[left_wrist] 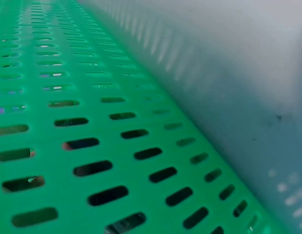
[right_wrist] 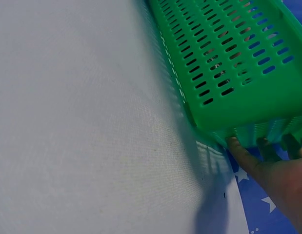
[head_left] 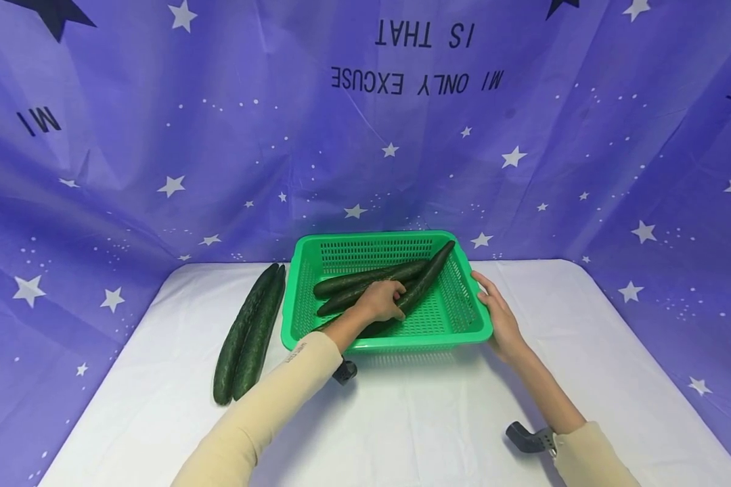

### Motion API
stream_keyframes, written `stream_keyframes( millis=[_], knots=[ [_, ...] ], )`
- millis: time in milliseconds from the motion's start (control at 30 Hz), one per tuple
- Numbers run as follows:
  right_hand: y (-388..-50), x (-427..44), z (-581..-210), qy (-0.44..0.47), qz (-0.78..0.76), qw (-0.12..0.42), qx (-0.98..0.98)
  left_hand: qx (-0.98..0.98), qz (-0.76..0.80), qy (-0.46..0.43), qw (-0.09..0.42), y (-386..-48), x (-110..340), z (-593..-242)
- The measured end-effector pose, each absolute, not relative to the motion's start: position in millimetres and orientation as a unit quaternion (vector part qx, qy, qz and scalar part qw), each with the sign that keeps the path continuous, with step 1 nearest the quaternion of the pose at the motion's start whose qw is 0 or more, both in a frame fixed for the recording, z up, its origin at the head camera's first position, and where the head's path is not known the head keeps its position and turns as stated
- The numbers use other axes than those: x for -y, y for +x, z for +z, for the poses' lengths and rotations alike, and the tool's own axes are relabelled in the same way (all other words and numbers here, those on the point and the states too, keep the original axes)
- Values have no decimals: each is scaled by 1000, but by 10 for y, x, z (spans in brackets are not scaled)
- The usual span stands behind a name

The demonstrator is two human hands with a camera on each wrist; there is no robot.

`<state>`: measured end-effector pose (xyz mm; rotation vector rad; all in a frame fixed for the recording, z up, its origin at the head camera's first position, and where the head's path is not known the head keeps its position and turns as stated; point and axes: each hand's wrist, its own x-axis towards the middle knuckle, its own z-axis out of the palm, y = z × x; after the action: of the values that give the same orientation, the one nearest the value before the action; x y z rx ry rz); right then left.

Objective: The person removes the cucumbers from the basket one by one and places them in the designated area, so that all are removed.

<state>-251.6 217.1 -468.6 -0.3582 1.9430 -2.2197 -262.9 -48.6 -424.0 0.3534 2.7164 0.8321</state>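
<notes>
A green plastic basket (head_left: 390,343) with slotted walls stands on the table. Inside it, my left hand (head_left: 378,302) reaches over the near rim and grips a long dark green cucumber (head_left: 428,279), which slants up toward the far right corner. Several other cucumbers (head_left: 365,276) lie beside it, partly covered by that hand and forearm. My right hand (head_left: 501,318) rests its extended fingers (right_wrist: 243,155) against the outside of the basket's right end. In the left wrist view the basket wall (left_wrist: 82,156) hides the left hand.
Two more cucumbers (head_left: 252,338) lie side by side on the white tablecloth (head_left: 426,419), left of the basket. A purple curtain (head_left: 365,135) with stars and lettering hangs behind and around the table. Dark wrist-mounted devices (head_left: 526,437) hang beneath both forearms.
</notes>
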Motion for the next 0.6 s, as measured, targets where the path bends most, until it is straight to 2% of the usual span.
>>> stream_keyframes(
  millis=[367,600],
  knots=[
    [-2527,-2153,-4682,-111,-744,87,-653,-967,168,147,120,-2650,438,-4275],
    [-2521,-2161,-4692,-112,-749,89,-647,-955,233,142,119,-2642,488,-4247]
  ],
)
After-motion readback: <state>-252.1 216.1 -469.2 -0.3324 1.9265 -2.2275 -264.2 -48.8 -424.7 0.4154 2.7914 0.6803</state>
